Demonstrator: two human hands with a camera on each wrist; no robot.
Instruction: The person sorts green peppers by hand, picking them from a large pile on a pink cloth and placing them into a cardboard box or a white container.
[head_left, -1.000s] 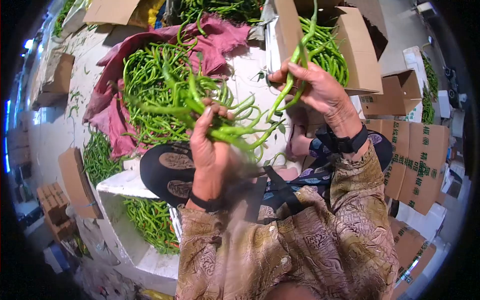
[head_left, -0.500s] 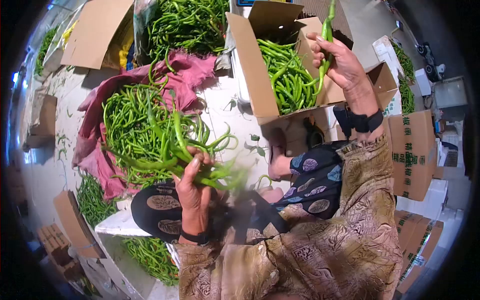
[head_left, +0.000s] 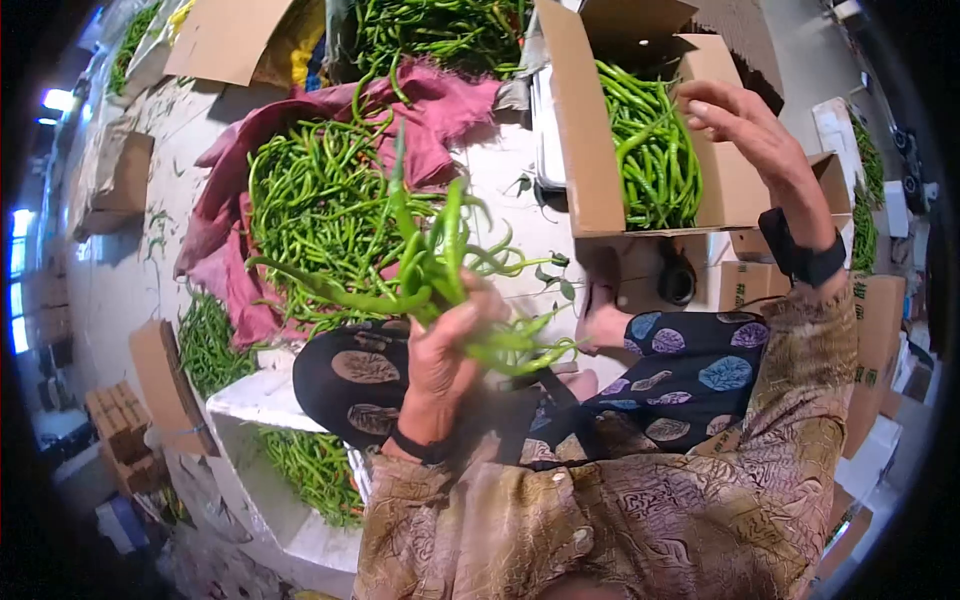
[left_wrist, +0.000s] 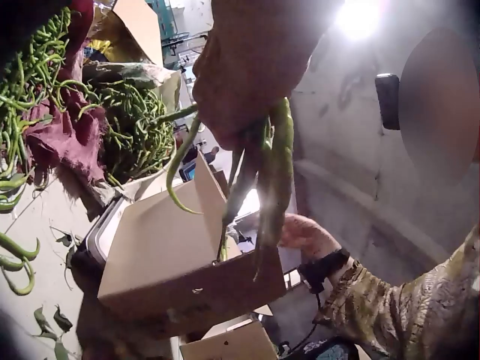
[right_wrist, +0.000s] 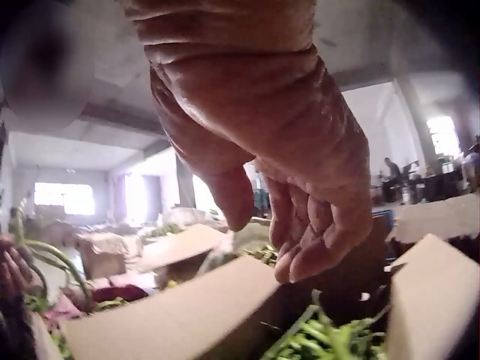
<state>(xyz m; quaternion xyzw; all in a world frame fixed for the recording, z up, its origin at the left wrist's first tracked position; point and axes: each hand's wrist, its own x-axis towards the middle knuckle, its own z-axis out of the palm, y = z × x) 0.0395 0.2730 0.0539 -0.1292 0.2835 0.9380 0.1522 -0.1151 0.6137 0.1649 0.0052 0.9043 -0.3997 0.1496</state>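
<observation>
My left hand grips a bunch of long green chili peppers above my lap. Their ends stick out on both sides of the fist, and several hang below it in the left wrist view. To the right, my right hand hovers at the far right side of an open cardboard carton. Nothing is in its loosely bent fingers, and the right wrist view shows a gap between thumb and fingertips. Inside the carton lie many green chili peppers, roughly lined up lengthwise.
A large heap of chili peppers lies on a pink cloth at front left. A white foam box with more peppers stands by my left knee. Another pepper pile is at the back. Printed cartons stack at right.
My right hand has carried a long chili pepper rightward to the carton and let go of it. The left hand keeps its bunch near my lap. The head view has shifted.
</observation>
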